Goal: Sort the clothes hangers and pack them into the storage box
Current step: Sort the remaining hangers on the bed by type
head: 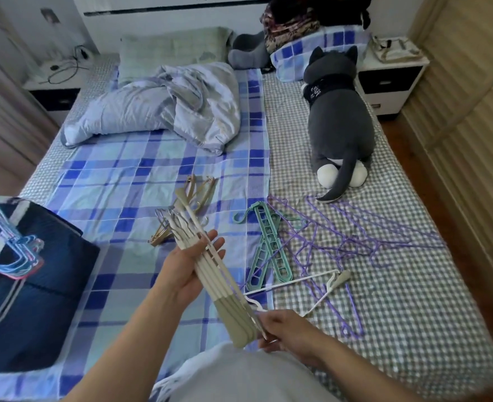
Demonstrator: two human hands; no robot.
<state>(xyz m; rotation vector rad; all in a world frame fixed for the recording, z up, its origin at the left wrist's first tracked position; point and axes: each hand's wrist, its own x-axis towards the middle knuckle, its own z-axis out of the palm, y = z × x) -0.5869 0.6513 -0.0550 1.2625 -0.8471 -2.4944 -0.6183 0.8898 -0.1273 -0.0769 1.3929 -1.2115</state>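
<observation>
At six o'clock, closest to me, my right hand point(285, 329) pinches the wide beige ends of the cream hangers point(225, 282), its fingers point(264, 333) clenched on the last one to square it against the rest. My left hand point(193, 265) lies under the bundle's middle, palm up, fingers point(214, 242) nearly straight and released, cradling the stack rather than gripping it, so I judge it serves as a shelf while the right does the aligning. Holding them flat like this keeps one kind together before packing. Just past my right hand, toward three o'clock, one more white hanger point(297, 281) lies on the bed point(123, 175), probably next for the bundle. At nine o'clock sits the dark storage box point(36, 300), with blue and pink wire hangers point(10, 245) already hooked over its edge. Toward one o'clock the green slotted hangers point(268, 245) overlap the purple wire hangers point(355, 242), which are tangled together; I expect they will snag when lifted. At twelve o'clock, a small heap of tan hangers point(193, 204) waits. Farther off, a grey plush cat point(338, 120) rests at one o'clock and a crumpled quilt point(164, 105) at eleven, both well apart from my work.
</observation>
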